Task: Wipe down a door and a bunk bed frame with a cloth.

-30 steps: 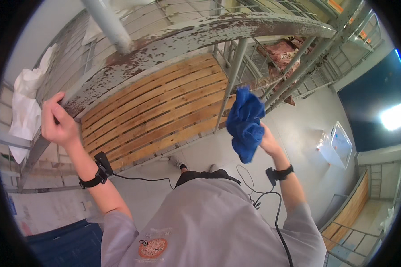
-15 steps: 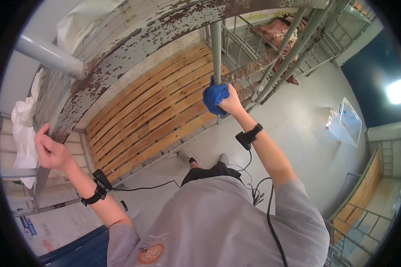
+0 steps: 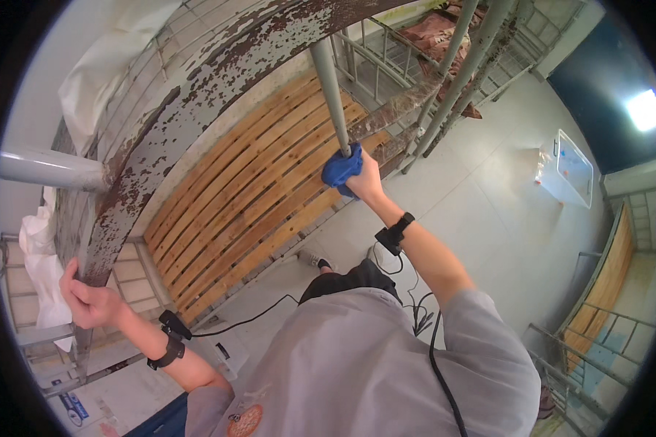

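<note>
My right hand (image 3: 366, 182) is closed on a crumpled blue cloth (image 3: 340, 172), which is pressed around the lower part of a thin grey metal pole (image 3: 331, 95). At the left, my left hand (image 3: 95, 302) has curled fingers against the end of the bed frame (image 3: 164, 138), a broad grey rail with flaking brown paint. Some of its fingertips are hidden behind the metal. Below the rail lies a bunk of wooden slats (image 3: 248, 197). Straps with small black devices sit on both wrists, and cables run from them.
White sheeting (image 3: 45, 255) hangs beside the left end of the frame. A clear plastic bin (image 3: 572, 175) stands on the pale floor (image 3: 481, 211) at the right. Slanted metal posts (image 3: 463, 80) rise beyond the cloth. Another bunk (image 3: 601, 291) is at the far right.
My view has shifted, so the frame and room sit differently. My right hand with the blue cloth is lower on the pole. My left hand stays at the frame's end.
</note>
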`<state>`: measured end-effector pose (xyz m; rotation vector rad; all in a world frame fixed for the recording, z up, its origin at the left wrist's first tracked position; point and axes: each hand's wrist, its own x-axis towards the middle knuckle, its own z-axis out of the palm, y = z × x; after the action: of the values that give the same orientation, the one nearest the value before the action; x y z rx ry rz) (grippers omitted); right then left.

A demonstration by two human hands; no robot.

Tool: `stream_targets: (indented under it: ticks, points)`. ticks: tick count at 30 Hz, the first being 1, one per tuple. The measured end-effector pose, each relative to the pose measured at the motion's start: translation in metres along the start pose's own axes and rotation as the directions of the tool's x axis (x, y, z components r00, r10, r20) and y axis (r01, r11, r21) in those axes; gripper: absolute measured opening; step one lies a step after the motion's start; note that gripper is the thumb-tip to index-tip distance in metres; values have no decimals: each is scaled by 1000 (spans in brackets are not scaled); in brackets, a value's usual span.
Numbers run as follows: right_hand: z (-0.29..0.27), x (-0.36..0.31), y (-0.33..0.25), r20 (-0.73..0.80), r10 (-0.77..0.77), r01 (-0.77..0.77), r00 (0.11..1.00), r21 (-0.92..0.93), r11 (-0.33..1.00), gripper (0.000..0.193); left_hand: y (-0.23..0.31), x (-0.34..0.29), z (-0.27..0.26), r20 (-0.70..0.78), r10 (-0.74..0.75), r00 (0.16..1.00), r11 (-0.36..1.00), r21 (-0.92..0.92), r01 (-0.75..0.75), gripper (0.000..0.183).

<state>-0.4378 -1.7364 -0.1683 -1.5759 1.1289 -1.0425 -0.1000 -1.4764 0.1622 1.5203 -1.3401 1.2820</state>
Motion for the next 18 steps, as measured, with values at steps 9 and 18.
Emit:
stream_targets:
  ticks: [9, 18]
  points:
    - [1, 0, -12, -60, -149, 157, 987, 143, 977, 35, -9, -1, -2, -37, -38, 999, 999, 28, 40, 35]
    - [-91, 18, 43, 128, 76, -63, 989, -104, 993, 48, -6, 0, -2, -41, -22, 999, 998, 64, 24, 33]
